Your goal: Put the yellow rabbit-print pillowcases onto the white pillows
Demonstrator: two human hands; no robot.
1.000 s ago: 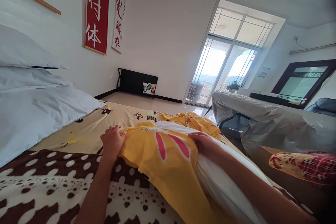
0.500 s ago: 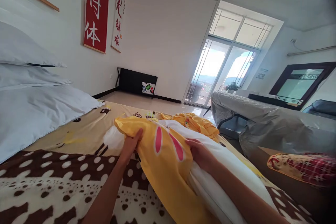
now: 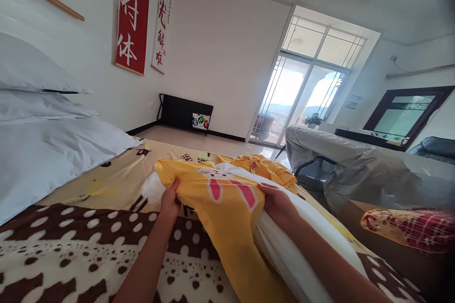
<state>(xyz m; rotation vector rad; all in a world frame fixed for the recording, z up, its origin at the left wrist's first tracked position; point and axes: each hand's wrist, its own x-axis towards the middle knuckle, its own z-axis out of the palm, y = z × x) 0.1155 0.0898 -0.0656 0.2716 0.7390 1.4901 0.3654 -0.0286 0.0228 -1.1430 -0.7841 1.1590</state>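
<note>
A yellow pillowcase (image 3: pixel 227 213) printed with a rabbit face and pink ears is stretched between my two hands over the bed. My left hand (image 3: pixel 170 201) pinches its left edge, thumb on top and the other fingers hidden beneath. On the opposite side, my right hand (image 3: pixel 279 204) is closed on the right edge, close against a white pillow (image 3: pixel 320 213). That pillow lies on the bed under my right forearm, partly covered by the yellow cloth. Just beyond it sits a crumpled heap of yellow fabric (image 3: pixel 273 168).
Stacked white pillows (image 3: pixel 53 147) stand at the left on the patterned bedspread (image 3: pixel 88 246). Off the bed's right side are plastic-covered furniture (image 3: pixel 320 144) and a cardboard box (image 3: pixel 384 241) with red checked fabric (image 3: pixel 419 227). A black folded frame (image 3: pixel 177 109) leans by the far wall.
My left hand has shifted left and slightly down along the edge, pulling the pillowcase wider. More of the rabbit's face shows. My right hand has moved slightly to the right.
</note>
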